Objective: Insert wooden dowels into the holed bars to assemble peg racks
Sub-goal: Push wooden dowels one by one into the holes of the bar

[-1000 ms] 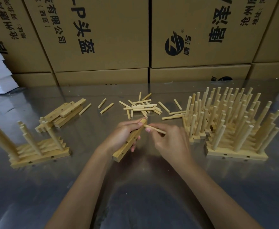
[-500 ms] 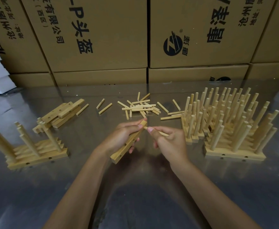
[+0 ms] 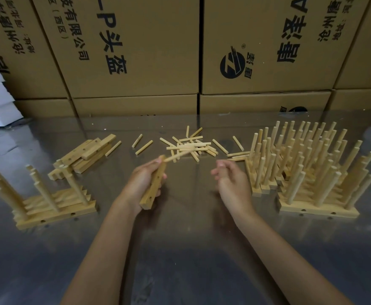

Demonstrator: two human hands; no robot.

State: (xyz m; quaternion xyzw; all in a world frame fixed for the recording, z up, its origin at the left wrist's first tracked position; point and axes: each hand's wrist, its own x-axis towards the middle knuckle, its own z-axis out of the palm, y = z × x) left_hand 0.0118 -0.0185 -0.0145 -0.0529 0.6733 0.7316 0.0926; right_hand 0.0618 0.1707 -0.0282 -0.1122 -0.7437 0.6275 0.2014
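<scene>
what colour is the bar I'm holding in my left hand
Pale, light-tan natural wood, with small dark round holes along its side. The bar shows best in the head view.

Warehouse workshop: stacked printed cartons (image 3: 136,51) behind steel worktable (image 3: 180,249).

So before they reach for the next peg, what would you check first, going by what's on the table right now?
1. Bar held firmly: ok. The left hand grips the holed bar tilted above the table.
2. First dowel seated: cannot tell. A dowel sticks out of the bar's top end, but its depth in the hole is hidden.
3. Picking hand free: ok. The right hand holds nothing, fingers loosely curled.
4. Spare dowels within reach: ok. The loose dowel pile lies just beyond both hands.
5. Empty holes left: ok. Two open holes show along the bar's side.
6. Finished racks out of the way: ok, standing apart to the right.
</scene>
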